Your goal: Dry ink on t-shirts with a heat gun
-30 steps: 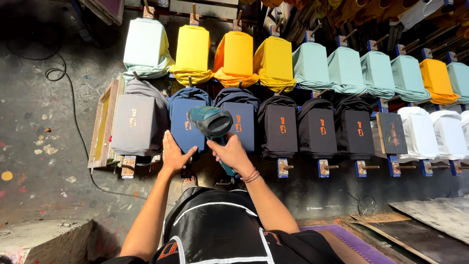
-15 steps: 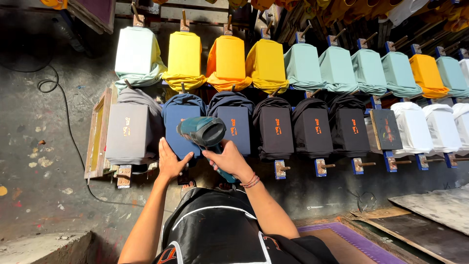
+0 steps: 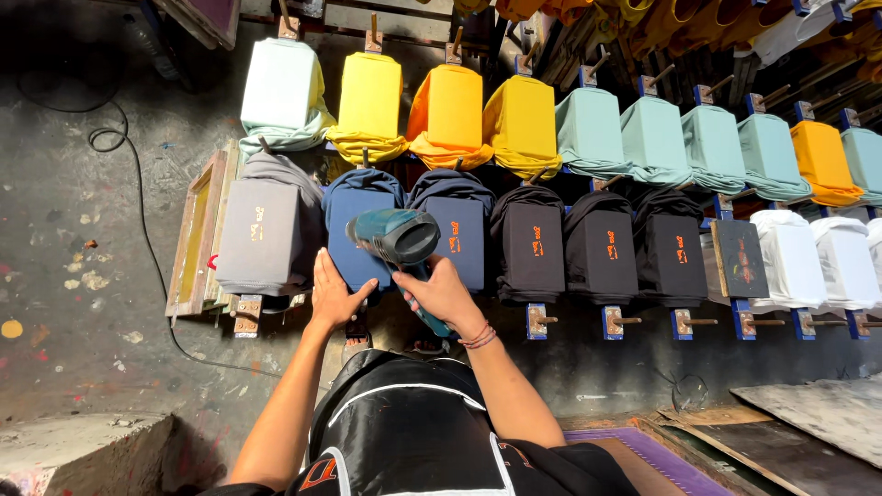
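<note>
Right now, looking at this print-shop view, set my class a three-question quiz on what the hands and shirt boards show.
1. True or false: the right hand holds the teal heat gun.
2. Which board does the left hand rest on? A) the grey shirt board B) the dark blue shirt board C) a white one
3. Fill in: the wooden screen frame leans on the ____ side of the lower row.

Key: 1 true; 2 B; 3 left
</note>
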